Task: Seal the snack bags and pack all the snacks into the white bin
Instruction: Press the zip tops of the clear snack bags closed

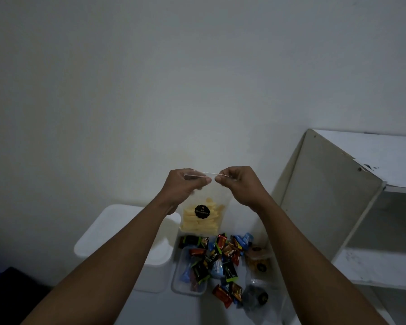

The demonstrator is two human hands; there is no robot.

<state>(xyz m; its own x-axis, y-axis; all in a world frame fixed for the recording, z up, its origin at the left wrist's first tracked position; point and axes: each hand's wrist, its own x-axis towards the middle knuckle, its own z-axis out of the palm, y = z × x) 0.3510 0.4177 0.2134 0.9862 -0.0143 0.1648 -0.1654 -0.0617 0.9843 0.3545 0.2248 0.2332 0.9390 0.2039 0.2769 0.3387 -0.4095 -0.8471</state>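
**Head view: sealing stage, early in the task.** A clear snack bag (202,214) of pale yellow sticks, with a round black label, hangs in the air above the far part of the white surface (159,308), in front of the wall.

The left hand (185,186) pinches the left end of the bag's zip strip between thumb and curled fingers. The right hand (238,184) pinches the same strip nearer its right end, fingertips pressed together. A short bare stretch of strip runs between the two pinches. Whether the strip is closed along its length cannot be told.

The white bin (113,216) stands at the far left of the surface, partly behind the left forearm. Its inside is not shown, and no snack is seen in it.

Judged left to do: this seal, then nearly all the packing. Wrapped snacks (227,252) lie loose near the middle of the surface, some in a clear tray (177,277) just beside the bin. Two more bags (258,261) lie toward the right edge, one with brown contents and one darker, nearer the viewer. Their seals cannot be judged. A white shelf unit (333,195) stands at the right.
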